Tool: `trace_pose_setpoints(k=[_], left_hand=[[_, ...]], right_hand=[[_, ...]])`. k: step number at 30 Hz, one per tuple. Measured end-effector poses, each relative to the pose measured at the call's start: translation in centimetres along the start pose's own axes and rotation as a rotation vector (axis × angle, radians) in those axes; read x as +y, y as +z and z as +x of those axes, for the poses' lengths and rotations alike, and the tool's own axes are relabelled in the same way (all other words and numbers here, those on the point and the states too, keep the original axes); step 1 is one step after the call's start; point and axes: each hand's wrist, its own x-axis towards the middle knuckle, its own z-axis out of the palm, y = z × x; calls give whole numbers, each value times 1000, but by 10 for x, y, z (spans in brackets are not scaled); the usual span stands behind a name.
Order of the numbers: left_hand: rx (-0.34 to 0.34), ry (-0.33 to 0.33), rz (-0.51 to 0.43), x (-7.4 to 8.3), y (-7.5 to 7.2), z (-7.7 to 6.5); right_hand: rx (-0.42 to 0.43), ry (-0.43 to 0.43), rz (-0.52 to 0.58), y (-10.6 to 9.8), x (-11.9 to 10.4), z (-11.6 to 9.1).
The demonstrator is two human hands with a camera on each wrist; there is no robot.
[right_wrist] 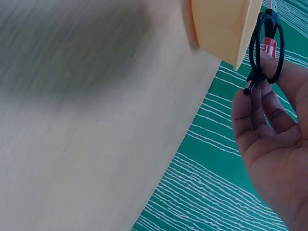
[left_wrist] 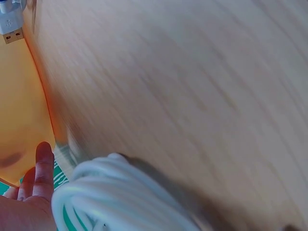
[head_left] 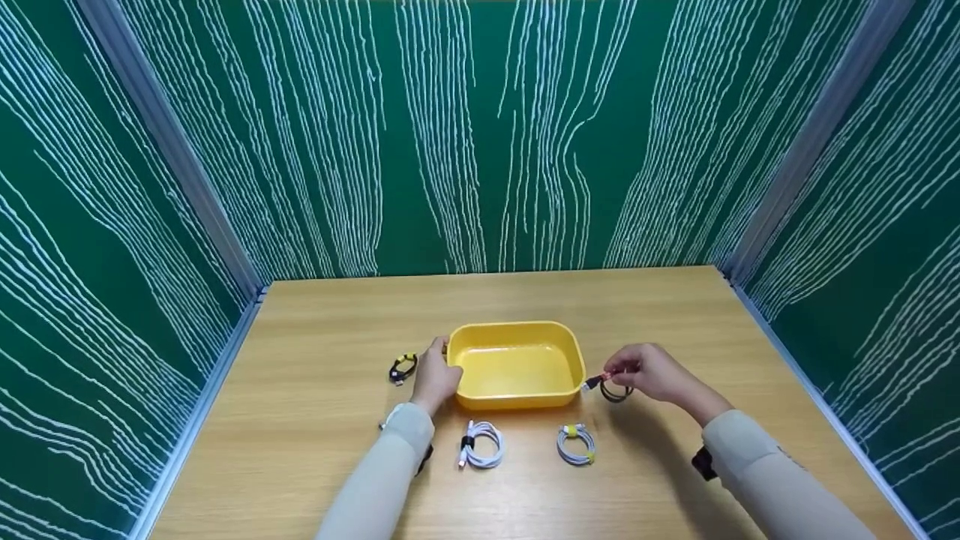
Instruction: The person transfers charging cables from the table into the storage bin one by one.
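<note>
A yellow plastic bin [head_left: 519, 402] sits on the table. My left hand [head_left: 436, 376] grips its left wall, thumb over the rim and fingers outside. Right of the bin, my right hand [head_left: 651, 373] pinches a coiled black cable [head_left: 595, 382] between thumb and fingers. The right wrist view shows its red band [right_wrist: 269, 46] and the loop held off the table near the bin's wall [right_wrist: 221, 29]. Beyond my left hand lies a black cable [head_left: 394, 374] with a yellow band. A white coiled cable [left_wrist: 110, 185] looms large in the left wrist view.
In front of the bin lie a white cable [head_left: 499, 446] with a black band and a grey-white cable [head_left: 576, 457] with yellow bands. A small connector [head_left: 382, 426] peeks out by my left sleeve. Green, white-lined panels [head_left: 487, 150] enclose the wooden table [head_left: 345, 315].
</note>
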Motion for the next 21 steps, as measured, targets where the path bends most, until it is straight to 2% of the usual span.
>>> trace_pose_setpoints(k=[1,2,3,6,12,15,19,21], left_hand=[[4,5,8,-2,1,1],[0,-10,2,4,-1,-2],[6,1,16,0,0,0],[9,14,23,0,0,0],[8,-12,20,18,-5,-9],[13,-26,24,2,1,1],[31,36,24,-22,8,12],[36,48,21,-21,7,10]], right_hand=[[-2,-2,2,-1,-1,1],[-3,1,5,-2,-3,2],[-3,6,10,-2,-4,3],[-9,11,18,-4,-8,8],[5,15,20,-4,-14,13],[22,-23,14,-4,-15,16],[47,-61,9,-2,-15,17],[55,-58,12,-1,-15,17]])
